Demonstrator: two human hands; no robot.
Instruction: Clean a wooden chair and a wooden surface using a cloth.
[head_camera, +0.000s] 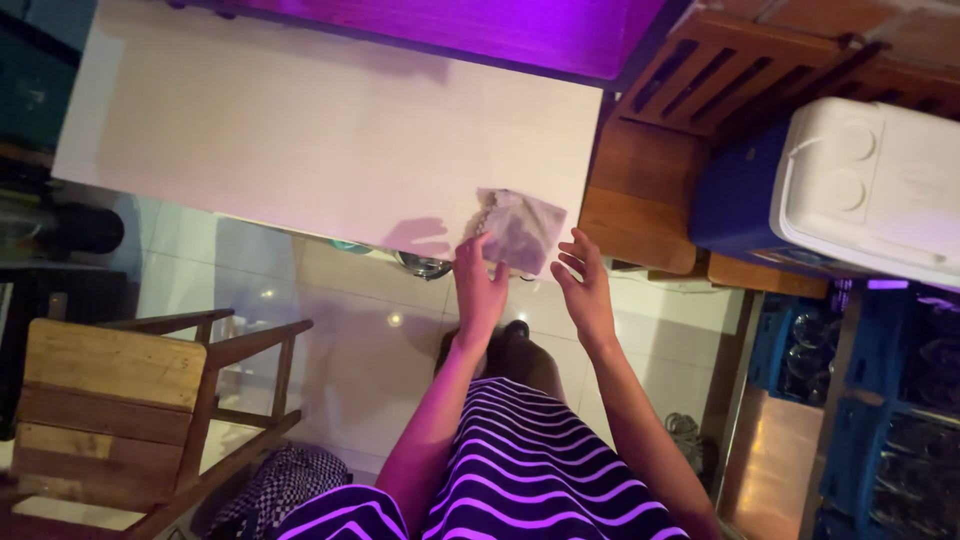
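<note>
cloth (520, 230) – thin, soft, likely light, at table (300, 130) near edge | left hand (480, 285) grip pinches its lower edge | right hand (585, 290) open, empty – beside cloth | best held by corners

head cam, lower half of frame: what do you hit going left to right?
Wooden chair → left hand on the cloth at the table's near edge → right hand → blue cooler with white lid → blue bottle crates.
</note>
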